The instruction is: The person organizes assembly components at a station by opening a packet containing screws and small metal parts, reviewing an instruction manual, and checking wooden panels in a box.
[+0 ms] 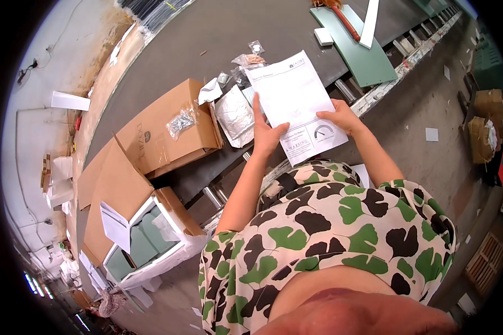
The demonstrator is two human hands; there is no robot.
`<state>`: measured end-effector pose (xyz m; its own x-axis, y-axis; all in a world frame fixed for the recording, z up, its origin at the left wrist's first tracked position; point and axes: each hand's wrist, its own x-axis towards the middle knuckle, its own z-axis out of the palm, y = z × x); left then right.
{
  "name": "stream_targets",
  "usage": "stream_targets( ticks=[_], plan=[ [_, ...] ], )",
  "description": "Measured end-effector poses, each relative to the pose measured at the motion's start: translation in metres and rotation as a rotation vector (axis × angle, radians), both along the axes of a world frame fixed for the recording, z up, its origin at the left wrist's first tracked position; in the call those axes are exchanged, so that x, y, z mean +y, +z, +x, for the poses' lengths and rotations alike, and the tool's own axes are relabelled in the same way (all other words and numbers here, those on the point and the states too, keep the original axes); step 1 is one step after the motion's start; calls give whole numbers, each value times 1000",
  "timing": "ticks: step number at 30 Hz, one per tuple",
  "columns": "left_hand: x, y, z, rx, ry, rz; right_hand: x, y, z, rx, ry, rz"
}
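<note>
Both my hands hold a white printed instruction sheet (293,92) in front of my body, above the near edge of the conveyor. My left hand (267,134) grips its left edge, thumb on the paper and a finger stretched along the side. On the right edge my right hand (341,117) pinches the paper with the thumb on top; its other fingers are hidden beneath. Just left of the sheet lies a white wrapped packet (235,114). Small clear bags of hardware (246,64) sit beyond it.
A cardboard box (162,125) with a clear hardware bag (180,124) on top lies at left. Nearer stands an open carton (114,195) holding green panels (145,240). Far right on the conveyor are a green board (363,56), a white strip (369,25) and a red-handled duster (346,22).
</note>
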<state>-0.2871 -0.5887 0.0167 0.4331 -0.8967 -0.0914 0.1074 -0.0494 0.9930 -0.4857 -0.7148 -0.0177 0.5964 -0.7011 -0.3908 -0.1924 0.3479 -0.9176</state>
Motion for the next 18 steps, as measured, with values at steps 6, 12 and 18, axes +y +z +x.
stream_targets(
  ticks=[6,12,18],
  plan=[
    [6,-44,21,-224,-166,233,15,27,9,-206,104,189],
    [-1,-1,0,-228,-3,297,39,54,33,-137,253,-129],
    [-3,11,-4,-293,11,342,47,63,44,2,318,-507]
  ],
)
